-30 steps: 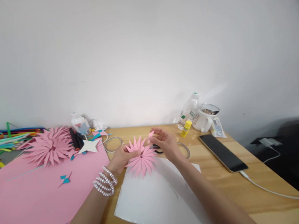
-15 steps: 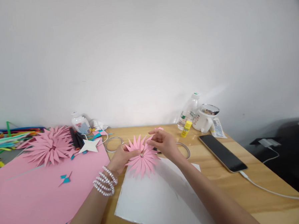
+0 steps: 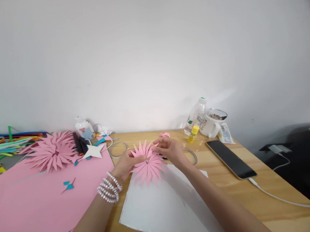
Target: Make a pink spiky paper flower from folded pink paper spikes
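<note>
Between my hands is a pink paper flower with many pointed petals around a small centre. My left hand grips its left side, thumb lying over the petals towards the centre. With fingers pinched, my right hand holds a petal at the flower's upper right. Beneath the flower's lower petals lies a white board. Behind my right hand, partly hidden, are scissors or a similar tool with a ring. Farther back sits a small pink paper piece.
Finished-looking pink paper flowers and a white paper star lie on pink paper at left. A glue stick, water bottle, mug and charging phone stand or lie at right. A wall rises behind.
My right hand has shifted slightly, its fingers closing down on the upper-right petal. My left hand keeps its hold, and the flower has barely moved.
</note>
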`<state>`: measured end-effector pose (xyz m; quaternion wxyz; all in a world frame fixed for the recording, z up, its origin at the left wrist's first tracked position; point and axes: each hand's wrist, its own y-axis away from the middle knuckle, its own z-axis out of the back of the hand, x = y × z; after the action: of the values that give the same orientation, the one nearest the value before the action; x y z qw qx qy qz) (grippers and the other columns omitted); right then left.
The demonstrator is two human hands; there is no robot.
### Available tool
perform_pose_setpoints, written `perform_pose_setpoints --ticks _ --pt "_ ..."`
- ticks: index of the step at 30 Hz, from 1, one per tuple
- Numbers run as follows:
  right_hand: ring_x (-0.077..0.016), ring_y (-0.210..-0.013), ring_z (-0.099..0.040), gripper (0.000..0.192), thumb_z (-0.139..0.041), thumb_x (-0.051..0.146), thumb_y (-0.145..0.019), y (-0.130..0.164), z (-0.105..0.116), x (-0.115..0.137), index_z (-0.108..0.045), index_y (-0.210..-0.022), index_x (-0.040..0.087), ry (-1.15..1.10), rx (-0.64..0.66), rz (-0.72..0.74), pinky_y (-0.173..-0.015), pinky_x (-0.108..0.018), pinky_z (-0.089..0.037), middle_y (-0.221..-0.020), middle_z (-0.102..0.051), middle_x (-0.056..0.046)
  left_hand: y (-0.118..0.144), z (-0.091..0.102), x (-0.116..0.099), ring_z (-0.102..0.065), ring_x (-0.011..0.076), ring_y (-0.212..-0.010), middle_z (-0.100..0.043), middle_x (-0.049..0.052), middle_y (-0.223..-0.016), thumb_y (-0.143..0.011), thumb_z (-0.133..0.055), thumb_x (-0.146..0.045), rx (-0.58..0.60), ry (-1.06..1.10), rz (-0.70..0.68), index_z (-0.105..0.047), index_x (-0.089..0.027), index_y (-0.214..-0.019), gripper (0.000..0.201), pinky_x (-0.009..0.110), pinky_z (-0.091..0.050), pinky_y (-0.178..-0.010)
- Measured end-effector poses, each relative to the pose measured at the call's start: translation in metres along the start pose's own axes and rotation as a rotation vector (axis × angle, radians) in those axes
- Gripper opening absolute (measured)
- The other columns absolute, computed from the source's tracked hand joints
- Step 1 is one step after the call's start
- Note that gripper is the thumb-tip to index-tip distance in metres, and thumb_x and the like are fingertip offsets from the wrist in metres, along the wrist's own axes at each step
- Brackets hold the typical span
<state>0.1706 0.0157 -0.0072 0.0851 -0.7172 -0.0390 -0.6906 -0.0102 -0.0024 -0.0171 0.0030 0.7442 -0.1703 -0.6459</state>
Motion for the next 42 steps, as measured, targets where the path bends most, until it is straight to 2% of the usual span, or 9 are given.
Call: perform_pose_setpoints --ticks 6,13,20,24,28,33,37,40,42 --pt "-0.0125 -0.054 -0.058 0.031 -0.071 0.037 -0.058 0.001 0.0 -0.002 -0.059 -0.078 0.016 0.028 0.016 0.04 -0.052 -0.024 -0.044 -0.058 -0.06 0.001 0.001 -0.002 -0.001 -0.055 0.0115 -0.05 -0.063 0.002 -0.057 -0.053 -0.077 -0.029 -0.025 0.008 0.01 -0.065 -0.012 -0.067 0.025 0.022 -0.04 -0.047" --pt "-0.013 -0.056 -0.058 0.036 -0.075 0.034 -0.055 -0.003 0.004 -0.007 -0.055 -0.08 0.016 0.014 0.058 0.027 -0.049 -0.023 -0.041 -0.062 -0.063 -0.001 0.002 -0.003 -0.003 -0.055 0.0119 -0.047 -0.062 0.001 -0.051 -0.053 -0.077 -0.031 0.02 0.011 0.001 -0.065 -0.012 -0.064 0.025 0.022 -0.039 -0.046" --pt "-0.0072 -0.045 -0.046 0.028 -0.067 0.038 -0.064 0.003 -0.001 -0.006 -0.059 -0.079 0.016 0.053 0.073 0.077 -0.043 -0.02 -0.034 -0.054 -0.054 0.003 0.002 -0.004 -0.002 -0.058 0.0142 -0.055 -0.066 0.004 -0.06 -0.054 -0.076 -0.031 0.04 0.046 0.0 -0.067 -0.011 -0.07 0.027 0.025 -0.044 -0.053" --pt "-0.0087 -0.051 -0.052 0.031 -0.07 0.034 -0.061 0.008 -0.002 -0.004 -0.057 -0.084 0.017 0.049 0.1 0.071 -0.049 -0.021 -0.039 -0.061 -0.058 0.003 0.002 -0.003 0.0 -0.055 0.0119 -0.05 -0.063 0.002 -0.055 -0.054 -0.077 -0.031 0.051 0.045 -0.014 -0.066 -0.011 -0.066 0.026 0.023 -0.042 -0.05" --pt "-0.0113 -0.053 -0.055 0.042 -0.074 0.03 -0.055 0.009 -0.002 -0.004 -0.054 -0.089 0.018 0.056 0.023 -0.005 -0.049 -0.022 -0.04 -0.06 -0.06 0.003 0.001 -0.001 0.002 -0.055 0.0128 -0.05 -0.063 0.003 -0.055 -0.054 -0.077 -0.031 0.056 0.037 -0.013 -0.066 -0.01 -0.066 0.026 0.024 -0.042 -0.05" --pt "-0.0134 -0.057 -0.058 0.027 -0.074 0.031 -0.053 0.009 -0.001 -0.006 -0.056 -0.067 0.015 0.113 0.035 -0.06 -0.051 -0.023 -0.041 -0.064 -0.064 -0.002 0.003 -0.004 0.0 -0.059 0.0137 -0.056 -0.067 0.004 -0.063 -0.055 -0.076 -0.027 0.076 0.064 -0.026 -0.067 -0.012 -0.07 0.023 0.026 -0.044 -0.056" --pt "-0.0124 -0.055 -0.057 0.023 -0.072 0.032 -0.057 0.01 0.002 -0.004 -0.059 -0.065 0.015 0.12 0.077 -0.073 -0.051 -0.023 -0.04 -0.061 -0.063 -0.001 0.006 -0.008 -0.004 -0.057 0.0113 -0.052 -0.066 0.001 -0.059 -0.057 -0.075 -0.025 0.08 0.057 -0.024 -0.068 -0.013 -0.069 0.018 0.023 -0.042 -0.051" --pt "-0.0102 -0.051 -0.054 0.023 -0.071 0.034 -0.058 0.011 0.003 -0.002 -0.059 -0.063 0.014 0.078 0.141 -0.064 -0.049 -0.021 -0.038 -0.058 -0.061 0.001 0.007 -0.008 -0.004 -0.057 0.0116 -0.052 -0.066 0.002 -0.059 -0.059 -0.074 -0.027 0.106 0.056 -0.009 -0.068 -0.012 -0.068 0.018 0.022 -0.041 -0.05" --pt "-0.0104 -0.051 -0.055 0.025 -0.072 0.035 -0.057 0.011 0.002 -0.001 -0.058 -0.064 0.014 0.068 0.13 -0.069 -0.048 -0.021 -0.039 -0.057 -0.061 0.001 0.006 -0.008 -0.003 -0.057 0.0122 -0.052 -0.067 0.003 -0.061 -0.06 -0.073 -0.029 0.111 0.058 -0.002 -0.068 -0.012 -0.069 0.02 0.022 -0.04 -0.049"
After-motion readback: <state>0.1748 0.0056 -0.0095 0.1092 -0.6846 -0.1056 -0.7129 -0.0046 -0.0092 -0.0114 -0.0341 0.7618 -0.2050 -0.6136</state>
